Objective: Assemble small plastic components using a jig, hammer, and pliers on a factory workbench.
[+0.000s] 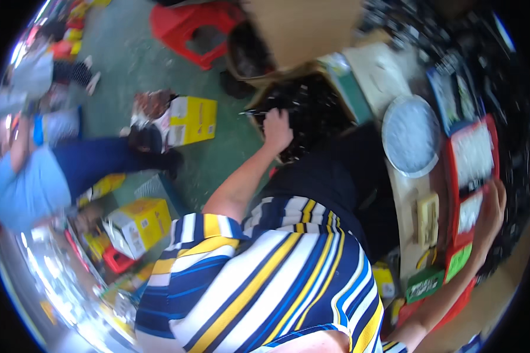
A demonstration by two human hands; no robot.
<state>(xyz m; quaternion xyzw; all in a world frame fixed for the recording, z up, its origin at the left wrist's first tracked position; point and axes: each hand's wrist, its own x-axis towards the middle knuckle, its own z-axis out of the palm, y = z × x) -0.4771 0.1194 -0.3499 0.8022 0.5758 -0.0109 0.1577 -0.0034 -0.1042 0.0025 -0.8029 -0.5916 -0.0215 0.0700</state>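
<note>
My left hand (278, 129) is over an open cardboard box (348, 105) filled with small shiny black pieces (305, 106). Its fingers are curled closed around a thin dark piece (254, 112), which pokes out to the left past the box edge; its kind is too blurred to tell. On the far right, my right hand (493, 215) reaches to the edge of a red tray (455, 226) holding small whitish parts (473, 154). A small black piece (472, 187) lies close to those fingertips. Blur hides whether the right fingers grip anything.
A round metal tray (411, 136) of pale small parts and a cream block (428, 219) sit on the bench. More black pieces (515, 170) are heaped beyond the red tray. Left stand a red stool (203, 29), yellow-and-white cartons (192, 120) and a co-worker in blue (32, 188).
</note>
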